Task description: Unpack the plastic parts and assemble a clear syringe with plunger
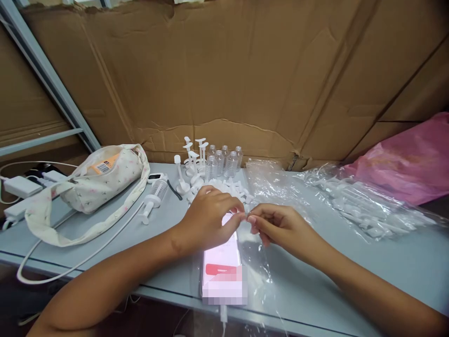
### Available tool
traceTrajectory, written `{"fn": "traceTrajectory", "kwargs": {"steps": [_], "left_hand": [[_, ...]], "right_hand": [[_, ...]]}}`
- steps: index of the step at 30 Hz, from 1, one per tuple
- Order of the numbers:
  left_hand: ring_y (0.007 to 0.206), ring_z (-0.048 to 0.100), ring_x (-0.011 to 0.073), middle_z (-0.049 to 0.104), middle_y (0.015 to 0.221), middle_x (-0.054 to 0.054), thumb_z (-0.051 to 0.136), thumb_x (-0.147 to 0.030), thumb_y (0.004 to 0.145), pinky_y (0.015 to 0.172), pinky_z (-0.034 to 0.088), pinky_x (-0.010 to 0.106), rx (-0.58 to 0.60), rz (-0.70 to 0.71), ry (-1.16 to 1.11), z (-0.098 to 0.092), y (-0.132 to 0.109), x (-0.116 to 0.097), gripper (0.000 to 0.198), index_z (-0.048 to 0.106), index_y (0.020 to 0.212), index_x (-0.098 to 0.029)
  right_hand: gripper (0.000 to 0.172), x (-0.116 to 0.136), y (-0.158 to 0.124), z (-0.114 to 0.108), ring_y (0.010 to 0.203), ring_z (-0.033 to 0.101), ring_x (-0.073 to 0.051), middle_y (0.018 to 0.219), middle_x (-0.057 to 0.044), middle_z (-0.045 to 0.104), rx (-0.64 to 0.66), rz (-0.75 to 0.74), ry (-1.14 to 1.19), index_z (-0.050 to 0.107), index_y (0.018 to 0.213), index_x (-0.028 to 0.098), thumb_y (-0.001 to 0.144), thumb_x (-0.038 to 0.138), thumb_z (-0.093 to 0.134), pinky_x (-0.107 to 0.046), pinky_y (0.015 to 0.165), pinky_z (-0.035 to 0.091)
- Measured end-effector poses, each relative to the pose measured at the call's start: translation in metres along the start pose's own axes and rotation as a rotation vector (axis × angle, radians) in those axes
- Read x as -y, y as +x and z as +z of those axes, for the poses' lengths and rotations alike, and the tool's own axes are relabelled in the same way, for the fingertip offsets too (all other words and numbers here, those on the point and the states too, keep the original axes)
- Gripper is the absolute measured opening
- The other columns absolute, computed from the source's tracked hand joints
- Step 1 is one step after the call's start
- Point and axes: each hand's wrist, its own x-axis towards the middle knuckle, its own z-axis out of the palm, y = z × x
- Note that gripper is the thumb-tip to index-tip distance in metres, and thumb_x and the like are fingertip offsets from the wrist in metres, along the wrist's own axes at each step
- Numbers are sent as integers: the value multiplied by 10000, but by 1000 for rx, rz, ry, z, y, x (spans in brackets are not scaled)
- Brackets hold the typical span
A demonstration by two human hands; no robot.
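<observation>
My left hand [209,216] and my right hand [277,225] meet at the fingertips over the grey table [403,262]. Together they pinch a tiny clear plastic piece [246,216], too small to identify. Under my left hand lies a phone [221,262] with a lit pink screen. Just behind my hands sits a pile of small white plastic parts [235,189]. Several white plungers [194,157] stand upright behind the pile, next to several small clear bottles [224,161]. A large syringe [153,198] lies to the left of the pile.
A floral cloth bag [101,178] with a long strap sits at the left. White chargers and cables [21,187] lie beyond it. Clear plastic bags of parts [354,206] spread to the right, with a pink plastic bag [407,159] behind. Cardboard lines the back wall.
</observation>
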Motion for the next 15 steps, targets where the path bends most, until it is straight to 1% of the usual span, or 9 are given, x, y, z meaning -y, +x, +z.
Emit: {"fn": "traceTrajectory", "kwargs": {"steps": [3,7,11,15], "left_hand": [[740,604,170,691,788,2,483,-235,878,831,346,378,65,-19,-34,3,0,-2,147,591,795,-182],[675,571,145,665,745,-13,471,-216,867,809,357,358,98,-58,-108,4,0,0,141,567,770,-183],[663,552,134,639,717,-22,464,-229,878,798,362,340,122,-65,-147,2,1,1,156,567,768,-187],[633,539,119,613,671,-34,459,-282,906,793,361,327,156,-75,-193,-3,2,3,197,579,777,-194]], "right_hand": [[285,1,0,7,478,501,-103,542,28,538,44,-22,-31,589,717,185,868,422,540,-239,484,350],[294,1,-1,12,499,519,-113,595,17,560,43,-42,-8,583,743,194,861,461,548,-252,508,380],[273,3,-2,10,486,492,-101,525,34,536,21,-65,6,584,710,196,855,428,587,-231,485,351],[313,8,-3,0,424,430,-83,460,37,510,10,-41,24,603,681,190,845,456,593,-216,421,300]]}}
